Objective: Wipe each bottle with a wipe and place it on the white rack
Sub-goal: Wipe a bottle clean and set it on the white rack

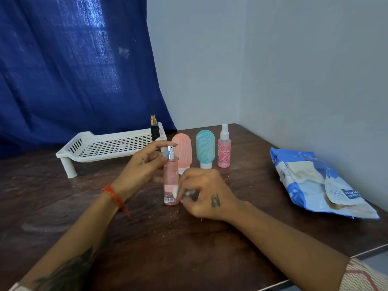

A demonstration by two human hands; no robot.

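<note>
A tall pink spray bottle (170, 179) stands upright on the table in front of me. My left hand (142, 164) pinches its silver nozzle at the top between thumb and fingers. My right hand (204, 193) holds a small white wipe (175, 192) pressed against the bottle's lower part. The white rack (109, 145) stands at the back left with a dark bottle with a gold top (154, 128) on its right end. Behind my hands stand a pink squeeze bottle (183, 152), a teal squeeze bottle (205, 149) and a small pink spray bottle (224, 149).
A blue pack of wipes (315, 181) lies open on the right side of the dark wooden table (147, 238), close to the wall. A blue curtain hangs behind the rack. The table's front edge runs at the lower right.
</note>
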